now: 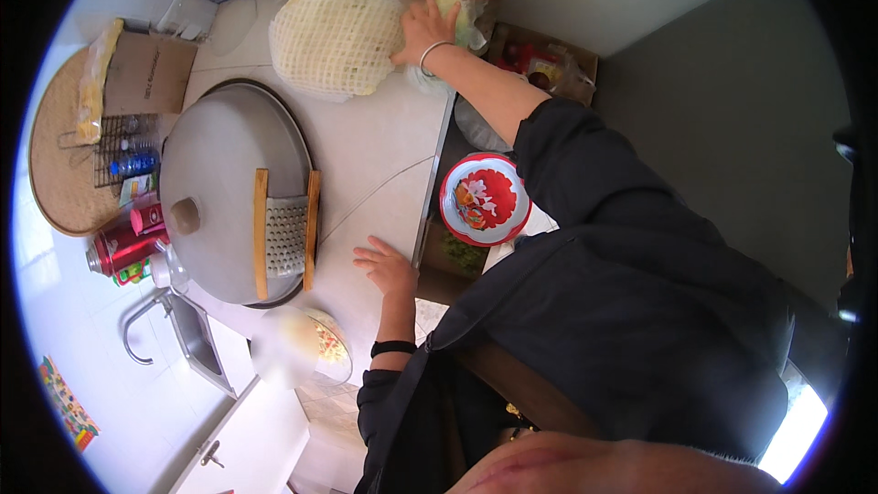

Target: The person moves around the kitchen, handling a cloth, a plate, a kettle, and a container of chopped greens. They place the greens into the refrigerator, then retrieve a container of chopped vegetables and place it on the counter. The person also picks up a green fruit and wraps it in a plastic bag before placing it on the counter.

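Right hand (422, 29) flat against the soft, bulky netted cabbage (337, 33) at the worktop's far edge; left hand (386, 265) open, empty

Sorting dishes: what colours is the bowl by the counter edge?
Red with a blue-and-white rim and flower pattern, bowl; head view.

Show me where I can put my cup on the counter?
Bare tile lies between the big metal lid, the netted cabbage under the right hand, and the left hand. The far side near the woven mat, wire rack and red flask is crowded.
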Demonstrator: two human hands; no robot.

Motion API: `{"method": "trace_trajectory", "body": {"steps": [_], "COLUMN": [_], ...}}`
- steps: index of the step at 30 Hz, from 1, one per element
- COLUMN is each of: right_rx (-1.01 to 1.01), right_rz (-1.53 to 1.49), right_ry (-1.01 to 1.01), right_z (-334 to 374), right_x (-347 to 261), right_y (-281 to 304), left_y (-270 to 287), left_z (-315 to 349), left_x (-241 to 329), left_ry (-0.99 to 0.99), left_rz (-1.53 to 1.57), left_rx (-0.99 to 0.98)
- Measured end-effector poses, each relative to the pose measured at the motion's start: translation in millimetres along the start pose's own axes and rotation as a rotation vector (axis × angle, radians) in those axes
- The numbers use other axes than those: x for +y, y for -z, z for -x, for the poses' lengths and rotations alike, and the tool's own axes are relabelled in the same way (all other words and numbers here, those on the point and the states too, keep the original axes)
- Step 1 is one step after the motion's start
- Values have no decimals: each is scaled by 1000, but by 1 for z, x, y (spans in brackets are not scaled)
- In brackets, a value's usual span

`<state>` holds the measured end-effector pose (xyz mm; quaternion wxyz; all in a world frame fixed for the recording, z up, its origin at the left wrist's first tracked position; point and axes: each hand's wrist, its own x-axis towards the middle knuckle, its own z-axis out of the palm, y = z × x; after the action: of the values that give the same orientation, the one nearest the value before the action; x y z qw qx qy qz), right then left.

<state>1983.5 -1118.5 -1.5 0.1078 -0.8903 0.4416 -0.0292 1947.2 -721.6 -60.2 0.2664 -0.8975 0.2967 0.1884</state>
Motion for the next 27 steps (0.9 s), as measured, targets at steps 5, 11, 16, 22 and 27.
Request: {"method": "trace_trajectory", "body": {"steps": [5,11,16,22,27], "right_rx": [-22,-83,26,741,737], "right_rz": [-115,-210,-435,-704,-674], "right_ry": [99,258,454,257,-374], "right_z": [3,-3,-1,-6,14], "right_x": [11,27,39,33,43], "right_y": [6,5,-3,-18,-41], "left_y": [8,12,8,8,6], "left_z": [1,2,1,3,3], "left_x": [1,3,5,2,0], "left_ry": [-20,-12,-3,-24,-42], "left_rz": [-4,-32,-43,-36,-20], "left_rx": [-53,-62,-67,-76,-59]}}
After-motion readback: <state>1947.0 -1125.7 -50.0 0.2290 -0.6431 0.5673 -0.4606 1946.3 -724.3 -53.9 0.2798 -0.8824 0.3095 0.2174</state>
